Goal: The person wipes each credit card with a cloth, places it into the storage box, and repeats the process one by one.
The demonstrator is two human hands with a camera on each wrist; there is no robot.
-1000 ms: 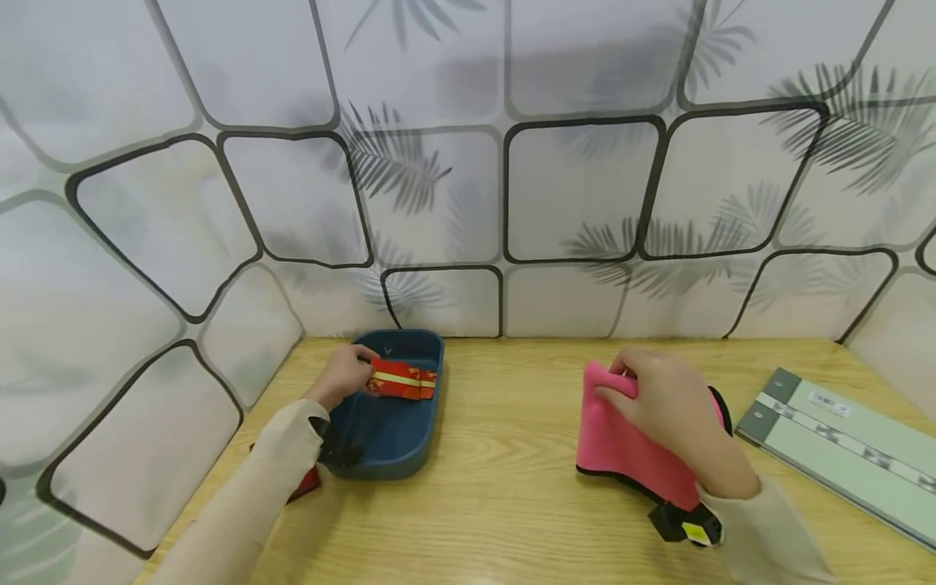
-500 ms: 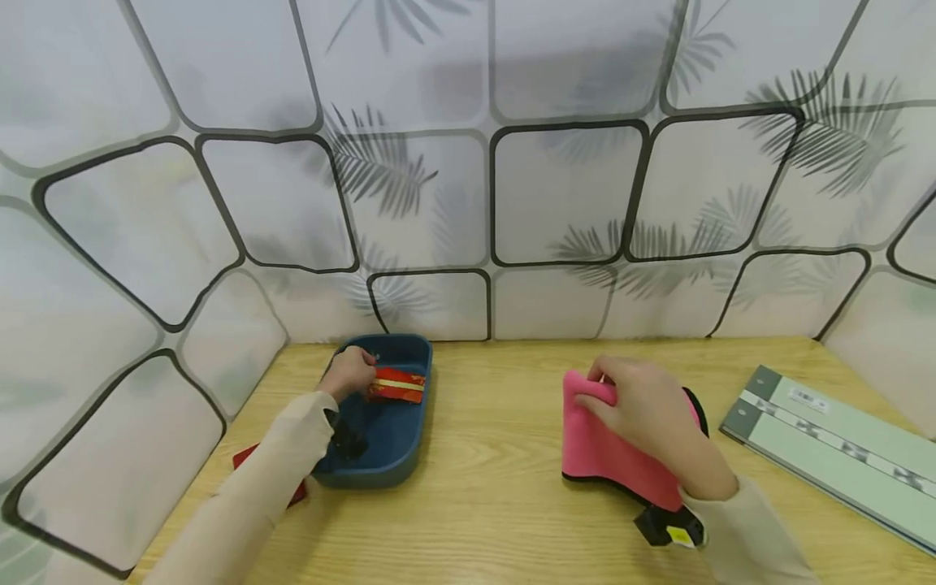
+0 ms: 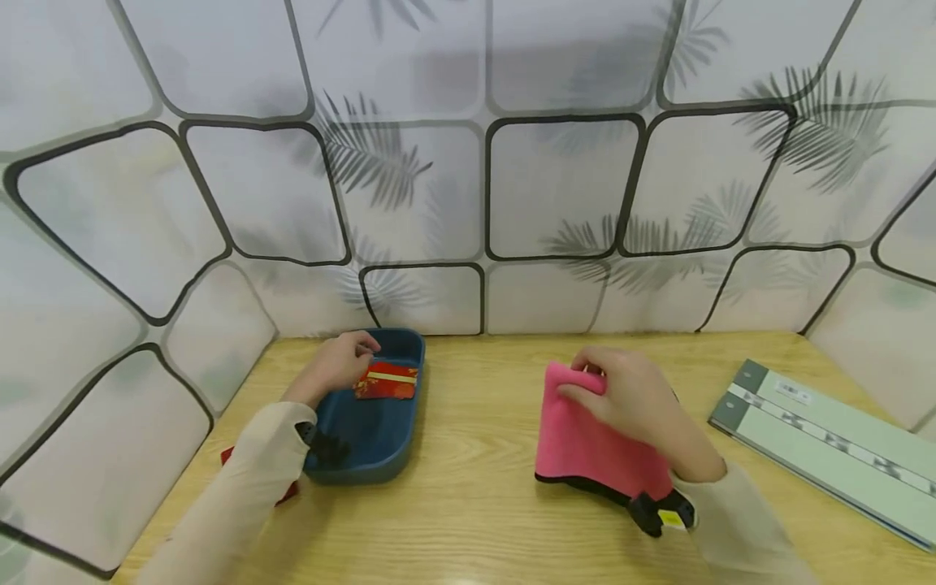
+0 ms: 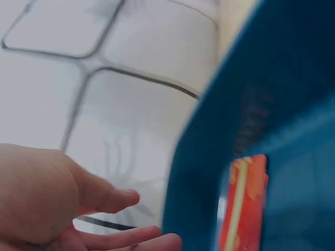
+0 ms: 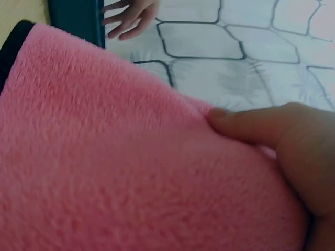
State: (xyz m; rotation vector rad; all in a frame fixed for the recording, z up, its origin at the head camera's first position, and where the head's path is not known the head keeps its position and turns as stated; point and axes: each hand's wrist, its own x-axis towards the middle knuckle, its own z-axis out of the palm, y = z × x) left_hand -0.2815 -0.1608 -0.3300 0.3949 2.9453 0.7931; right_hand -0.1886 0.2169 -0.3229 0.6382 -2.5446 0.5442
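My left hand [image 3: 335, 363] hovers over the left rim of a blue plastic bin [image 3: 358, 474], its fingers loosely bent and holding nothing. In the left wrist view, thumb and fingers stand apart beside the bin wall. Inside the bin, near its far end, lies a red packet [image 3: 387, 382] with a yellow stripe, apart from the fingertips. My right hand [image 3: 630, 398] pinches the upper edge of a pink fleece cloth [image 3: 578, 443] with black trim, between thumb and fingers. The cloth hangs down over the table; part of it is hidden behind the wrist.
A pale green book-like folder [image 3: 826, 447] with a patterned band lies at the right of the wooden table [image 3: 468, 487]. Something red [image 3: 288, 492] lies partly hidden under my left forearm. A patterned curtain-like sheet [image 3: 556, 187] stands behind the table.
My left hand has let go of the red packet and drawn back up and left; the packet now lies in the bin. My right hand keeps its pinch on the pink cloth. The head view has shifted slightly.
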